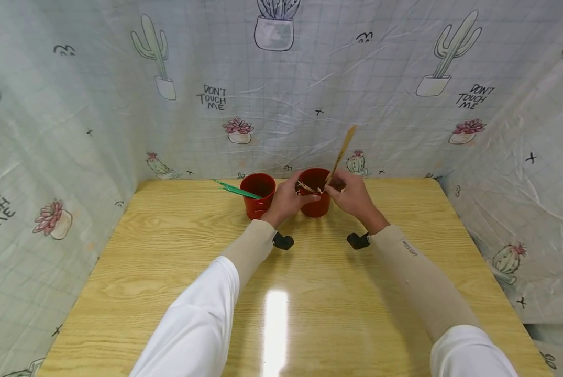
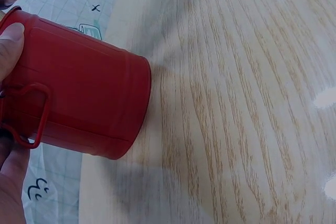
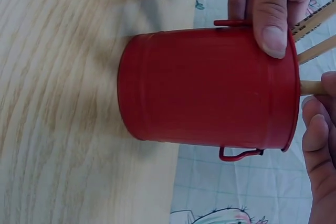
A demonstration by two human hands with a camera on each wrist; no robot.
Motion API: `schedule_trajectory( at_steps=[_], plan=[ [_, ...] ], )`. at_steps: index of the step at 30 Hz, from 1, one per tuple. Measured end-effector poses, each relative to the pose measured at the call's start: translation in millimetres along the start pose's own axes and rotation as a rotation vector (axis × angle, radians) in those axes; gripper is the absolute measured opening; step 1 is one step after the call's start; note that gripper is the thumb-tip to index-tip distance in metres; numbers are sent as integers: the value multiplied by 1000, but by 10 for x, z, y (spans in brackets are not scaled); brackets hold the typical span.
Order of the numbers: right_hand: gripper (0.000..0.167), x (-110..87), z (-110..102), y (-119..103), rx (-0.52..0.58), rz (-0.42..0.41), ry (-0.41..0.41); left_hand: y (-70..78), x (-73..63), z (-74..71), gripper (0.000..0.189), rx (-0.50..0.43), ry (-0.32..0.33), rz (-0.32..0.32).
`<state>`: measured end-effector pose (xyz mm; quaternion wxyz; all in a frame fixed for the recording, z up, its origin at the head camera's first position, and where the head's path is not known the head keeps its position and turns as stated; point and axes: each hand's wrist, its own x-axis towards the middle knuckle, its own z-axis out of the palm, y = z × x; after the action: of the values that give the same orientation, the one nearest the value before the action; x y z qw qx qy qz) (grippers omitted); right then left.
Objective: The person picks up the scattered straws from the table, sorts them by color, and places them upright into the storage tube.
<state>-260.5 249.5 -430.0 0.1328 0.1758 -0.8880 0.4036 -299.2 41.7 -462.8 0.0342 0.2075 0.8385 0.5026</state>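
A red metal bucket [image 1: 315,209] with small side handles stands upright at the back of the table. My left hand [image 1: 287,200] grips its left side, the thumb [image 3: 274,38] pressed on the outside near the rim. My right hand [image 1: 352,193] is at the right of the rim and pinches a thin wooden stick [image 3: 311,87] at the bucket's mouth. A long wooden stick [image 1: 342,152] with dark print rises up and right beside that hand. Shorter pale wooden tips [image 1: 305,186] show at the mouth. The inside of the bucket is mostly hidden.
Left of my left hand stands a second red bucket [image 1: 254,208], with green sticks [image 1: 239,190] leaning out to the left. Behind the wooden table [image 1: 177,272] hangs a cactus-print cloth [image 1: 281,94], which also covers both sides.
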Motion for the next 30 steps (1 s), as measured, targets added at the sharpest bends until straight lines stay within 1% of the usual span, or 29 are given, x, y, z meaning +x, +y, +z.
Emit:
schedule_trajectory(
  at_steps=[3, 5, 9, 12, 16, 21, 23, 27, 30],
  plan=[
    [12, -8, 19, 14, -10, -3, -23, 1, 2, -2, 72, 4, 3, 3],
    [13, -13, 30, 18, -21, 9, -44, 0, 2, 0, 72, 6, 2, 3],
    [13, -24, 48, 19, -69, 37, -79, 0, 4, 7, 71, 1, -2, -3],
    [12, -27, 52, 13, -115, 31, -97, 6, 0, 3, 70, 3, 0, 0],
    [14, -29, 42, -1, -162, 31, -120, 27, -8, -18, 70, 28, 2, 6],
    [18, -46, 34, 7, -190, 50, -143, 50, -5, -22, 69, 59, -2, 15],
    [18, -58, 34, 10, -201, 46, -148, 55, -9, -20, 68, 75, -2, 18],
    [16, -76, 36, 16, -205, 8, -151, 57, -27, -15, 69, 85, -3, 12],
    [20, -95, 22, 26, -199, -21, -151, 70, -46, -21, 69, 101, -3, 14]
  ],
)
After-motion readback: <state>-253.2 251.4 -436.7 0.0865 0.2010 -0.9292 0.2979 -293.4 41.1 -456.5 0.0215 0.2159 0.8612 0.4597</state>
